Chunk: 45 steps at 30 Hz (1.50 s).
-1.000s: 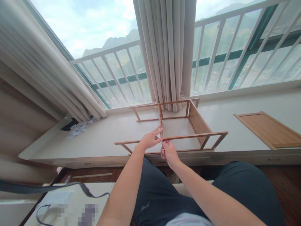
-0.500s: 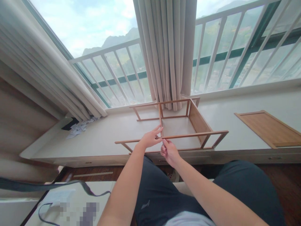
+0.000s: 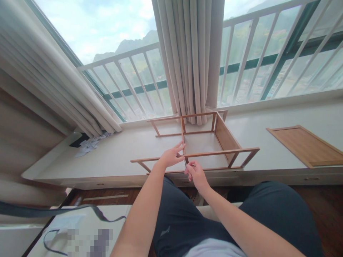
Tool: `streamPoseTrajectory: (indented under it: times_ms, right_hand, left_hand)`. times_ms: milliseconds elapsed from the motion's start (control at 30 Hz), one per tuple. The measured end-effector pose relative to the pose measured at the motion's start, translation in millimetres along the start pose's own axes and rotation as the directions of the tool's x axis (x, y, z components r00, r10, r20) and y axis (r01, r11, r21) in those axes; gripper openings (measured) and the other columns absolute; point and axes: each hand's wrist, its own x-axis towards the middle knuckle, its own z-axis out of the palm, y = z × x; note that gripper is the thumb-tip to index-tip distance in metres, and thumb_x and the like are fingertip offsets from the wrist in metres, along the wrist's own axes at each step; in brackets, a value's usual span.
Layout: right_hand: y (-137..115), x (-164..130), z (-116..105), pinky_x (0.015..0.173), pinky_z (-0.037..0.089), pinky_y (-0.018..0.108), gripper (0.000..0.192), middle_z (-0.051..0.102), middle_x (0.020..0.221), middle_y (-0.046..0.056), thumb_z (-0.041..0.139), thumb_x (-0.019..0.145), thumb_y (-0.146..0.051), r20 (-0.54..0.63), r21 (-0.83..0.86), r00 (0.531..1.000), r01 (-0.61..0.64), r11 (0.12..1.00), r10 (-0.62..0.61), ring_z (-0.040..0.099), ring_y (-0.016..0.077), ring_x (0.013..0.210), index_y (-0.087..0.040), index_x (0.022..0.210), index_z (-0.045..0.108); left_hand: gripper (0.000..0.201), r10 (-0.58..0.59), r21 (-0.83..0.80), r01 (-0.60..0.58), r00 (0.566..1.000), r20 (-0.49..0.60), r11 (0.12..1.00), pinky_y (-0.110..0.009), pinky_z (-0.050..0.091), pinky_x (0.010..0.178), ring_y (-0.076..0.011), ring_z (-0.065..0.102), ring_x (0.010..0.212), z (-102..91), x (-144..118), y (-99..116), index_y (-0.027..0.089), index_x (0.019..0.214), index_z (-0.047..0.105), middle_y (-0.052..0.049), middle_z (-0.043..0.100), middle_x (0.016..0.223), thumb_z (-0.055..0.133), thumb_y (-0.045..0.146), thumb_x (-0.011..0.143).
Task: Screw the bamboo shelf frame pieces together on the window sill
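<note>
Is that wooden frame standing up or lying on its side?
On its side: the wooden frame has its legs pointing sideways along the ledge.

light brown wooden frame [image 3: 203,154], matching brown panel [image 3: 308,146], off-white ledge [image 3: 120,150], beige curtain [image 3: 193,57], white railing [image 3: 128,78]

The frame [image 3: 203,154] is smooth, matt, light wood, like the loose panel [image 3: 308,146]. The sill [image 3: 120,150] looks matt, perhaps painted; the curtain [image 3: 190,53] is cloth.

Single head-worn view, facing forward and down from close above the window ledge [image 3: 128,150]; railing toward 12 o'clock.
</note>
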Motion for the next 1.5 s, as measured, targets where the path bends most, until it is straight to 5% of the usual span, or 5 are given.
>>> streamPoseTrajectory:
  times_ms: [200,367,533,867,1500]
  right_hand:
    - [1,-11,-15,0.063,0.042,0.027,0.021,0.062,0.072,-0.002,0.056,0.089,-0.039,0.063,-0.589,0.946,0.293,0.753,-0.319,0.053,0.014,0.06,-0.021,0.1,0.055]
    - [2,-7,-18,0.064,0.04,0.025,0.018,0.063,0.07,-0.002,0.056,0.091,-0.04,0.088,-0.763,0.9,0.336,0.552,-0.427,0.057,0.0142,0.061,-0.022,0.093,0.06]
    - [2,-3,-20,0.063,0.038,0.025,0.022,0.064,0.069,-0.001,0.056,0.093,-0.042,0.086,-0.819,0.863,0.346,0.458,-0.498,0.057,0.0141,0.061,-0.022,0.086,0.061]
    - [0,-3,-21,0.062,0.037,0.025,0.024,0.062,0.066,-0.002,0.057,0.092,-0.045,0.059,-0.827,0.868,0.32,0.463,-0.493,0.056,0.0142,0.059,-0.022,0.085,0.059]
    - [-3,-2,-19,0.064,0.039,0.027,0.03,0.067,0.066,0.001,0.064,0.088,-0.049,0.007,-0.8,0.9,0.267,0.537,-0.436,0.058,0.0161,0.06,-0.022,0.075,0.067]
  left_hand:
    - [0.069,0.002,-0.001,-0.002,1.0,-0.014,1.0,-0.028,0.052,0.092,-0.0141,0.07,0.092,0.7,0,0,0.038,0.151,0.038,0.003,0.024,0.163,0.057,0.037,0.085]
    - [0.07,0.0,-0.004,0.0,1.0,-0.016,1.0,-0.027,0.052,0.091,-0.014,0.07,0.092,2.0,0,-1,0.037,0.151,0.038,0.003,0.024,0.163,0.057,0.037,0.085]
    - [0.069,-0.002,-0.014,0.002,1.0,-0.01,1.0,-0.028,0.052,0.092,-0.0142,0.07,0.093,1.3,0,-1,0.038,0.152,0.038,0.003,0.022,0.164,0.058,0.038,0.085]
    - [0.054,-0.039,-0.024,0.039,0.999,-0.029,0.999,-0.034,0.034,0.116,-0.0204,0.053,0.131,3.2,4,-1,0.039,0.15,0.041,0.009,0.027,0.161,0.041,0.035,0.096]
    - [0.053,-0.039,0.019,0.04,0.998,-0.045,0.999,-0.035,0.037,0.114,-0.0209,0.051,0.134,5.5,5,-1,0.039,0.15,0.04,0.009,0.027,0.161,0.038,0.035,0.097]
